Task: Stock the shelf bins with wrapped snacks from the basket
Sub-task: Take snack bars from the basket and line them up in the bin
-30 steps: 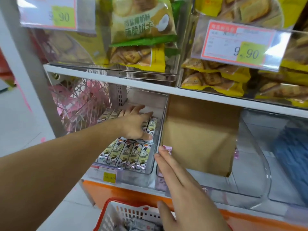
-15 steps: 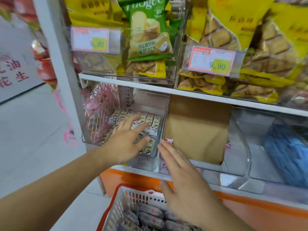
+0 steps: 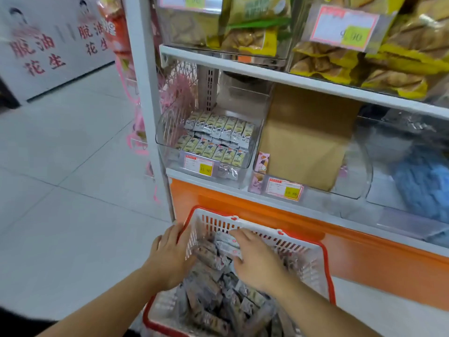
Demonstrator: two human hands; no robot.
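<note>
Two hands work in the red-rimmed basket [image 3: 255, 227]: the left hand [image 3: 170, 256] lies at its left wall with fingers hidden among the wrapped snacks [image 3: 218, 295], grip unclear; the right hand [image 3: 255, 259] rests spread on the pile. Grabbing too many could spill some. One clear bin [image 3: 209, 147] holds two rows, roughly six or seven bars each.

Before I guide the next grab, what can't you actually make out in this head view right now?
- Left hand fingertips: hidden behind the basket wall; grip unclear.
- Right hand underside: hidden by its own back; whether it holds a wrapped snack is unclear.
- Price tag print on the bin: too small.
- Behind the cardboard sheet: blocked.
- Basket's near end: cut off by the bottom edge.
</note>
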